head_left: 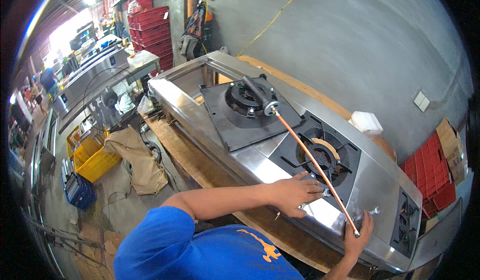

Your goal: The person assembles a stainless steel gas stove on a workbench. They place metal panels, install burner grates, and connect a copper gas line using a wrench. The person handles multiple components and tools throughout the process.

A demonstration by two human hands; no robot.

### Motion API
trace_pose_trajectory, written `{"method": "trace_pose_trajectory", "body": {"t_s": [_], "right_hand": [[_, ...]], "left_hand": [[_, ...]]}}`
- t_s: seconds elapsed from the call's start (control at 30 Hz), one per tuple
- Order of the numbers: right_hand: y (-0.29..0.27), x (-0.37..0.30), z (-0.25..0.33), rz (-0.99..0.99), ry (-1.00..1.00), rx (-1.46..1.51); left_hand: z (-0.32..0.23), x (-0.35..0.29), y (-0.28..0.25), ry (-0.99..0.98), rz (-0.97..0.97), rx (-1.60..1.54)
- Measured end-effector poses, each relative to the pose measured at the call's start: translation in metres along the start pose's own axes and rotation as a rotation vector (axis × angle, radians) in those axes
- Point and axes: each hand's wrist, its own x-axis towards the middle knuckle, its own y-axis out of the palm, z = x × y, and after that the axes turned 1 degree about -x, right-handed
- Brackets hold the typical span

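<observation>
A long copper tube (pixel 315 162) runs slantwise over the steel gas stove (pixel 320 210). Its upper end meets a black cylindrical burner part (pixel 257 92) resting on the large cast-iron burner (pixel 240 102). At the tube's lower end my right hand (pixel 359 232) is closed around it, by the stove's front. A silver wrench (pixel 375 211) shows beside those fingers. My left hand (pixel 295 195) lies palm down at the front edge, thumb apart and fingers stretched out. Under its fingertips sits another silver wrench (pixel 326 192), partly hidden.
A middle burner (pixel 322 157) and a small right burner (pixel 406 220) sit in the stove top. Red crates (pixel 432 172) stand at right, a white foam block (pixel 366 122) by the wall. Yellow crate (pixel 95 157), blue basket (pixel 78 192) and brown cloth (pixel 137 160) lie left on the floor.
</observation>
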Motion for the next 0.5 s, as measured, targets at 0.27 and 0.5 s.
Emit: {"method": "trace_pose_trajectory", "body": {"t_s": [0.27,0.5], "right_hand": [[0.002,-0.003,-0.020,0.014,-0.014,0.125],[-0.023,-0.002,-0.054,-0.226,0.364,0.470]], "left_hand": [[0.005,-0.017,0.000,-0.001,-0.251,-0.085],[0.047,-0.144,-0.087,-0.020,-0.870,-0.090]]}}
